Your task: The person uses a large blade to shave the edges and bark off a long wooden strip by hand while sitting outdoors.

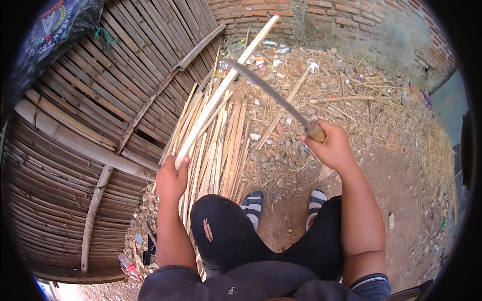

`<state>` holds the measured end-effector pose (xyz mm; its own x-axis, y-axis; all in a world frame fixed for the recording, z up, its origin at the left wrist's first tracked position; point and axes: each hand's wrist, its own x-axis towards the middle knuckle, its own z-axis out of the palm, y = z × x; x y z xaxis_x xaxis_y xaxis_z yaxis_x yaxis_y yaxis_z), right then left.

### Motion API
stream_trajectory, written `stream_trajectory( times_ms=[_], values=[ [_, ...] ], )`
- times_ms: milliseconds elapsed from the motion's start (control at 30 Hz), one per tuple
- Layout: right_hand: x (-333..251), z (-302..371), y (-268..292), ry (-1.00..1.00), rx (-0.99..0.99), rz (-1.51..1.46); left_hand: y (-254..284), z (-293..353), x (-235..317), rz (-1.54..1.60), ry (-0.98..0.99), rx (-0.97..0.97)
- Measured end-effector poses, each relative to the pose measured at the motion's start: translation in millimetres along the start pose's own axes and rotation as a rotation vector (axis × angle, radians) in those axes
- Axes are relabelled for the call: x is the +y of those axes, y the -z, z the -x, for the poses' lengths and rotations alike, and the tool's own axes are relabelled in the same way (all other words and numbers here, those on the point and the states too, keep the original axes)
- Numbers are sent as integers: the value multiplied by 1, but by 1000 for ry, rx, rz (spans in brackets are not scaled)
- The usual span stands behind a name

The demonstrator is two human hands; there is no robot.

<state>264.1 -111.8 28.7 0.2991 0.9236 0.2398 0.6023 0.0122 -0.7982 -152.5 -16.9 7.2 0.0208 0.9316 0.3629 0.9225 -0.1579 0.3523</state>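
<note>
Taking the middle of the view as the clock's centre, the left hand (172,178) is at 8 o'clock, clamped on the lower end of a long pale strip (216,103), which slants up from there to between 12 and 1. The right hand (331,146), at 3 o'clock, is closed around the wooden handle (316,132) of a curved blade (276,97). The blade points toward 11 and crosses the strip in view; whether they touch, I cannot tell.

Beneath the strip, a pile of split lengths (236,145) lies on the ground (384,200), running from near the centre toward 8. The ground is brown earth at 4 o'clock, turning to stones, dry stalks and scattered litter toward 1, with straw (436,153) heaped at 3. A clear plastic bottle (128,265) lies between 7 and 8.

A slatted wall (70,83) of weathered poles fills 8 to 11, a dark printed sheet (55,42) hanging over it at 10. A brick wall (346,17), partly coated in grey, curves from 12 to 2. Striped footwear (252,203) stands on the earth near 6.
</note>
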Motion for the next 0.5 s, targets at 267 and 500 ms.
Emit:
stream_trajectory(
  times_ms=[267, 500],
  values=[
    [-5, 15, 14, 270, 10, 188, 1, 6, 134, 219, -131, -27],
    [27, 14, 36, 273, -4, 416, -48, 24, 153, 354, -221, -141]
  ],
)
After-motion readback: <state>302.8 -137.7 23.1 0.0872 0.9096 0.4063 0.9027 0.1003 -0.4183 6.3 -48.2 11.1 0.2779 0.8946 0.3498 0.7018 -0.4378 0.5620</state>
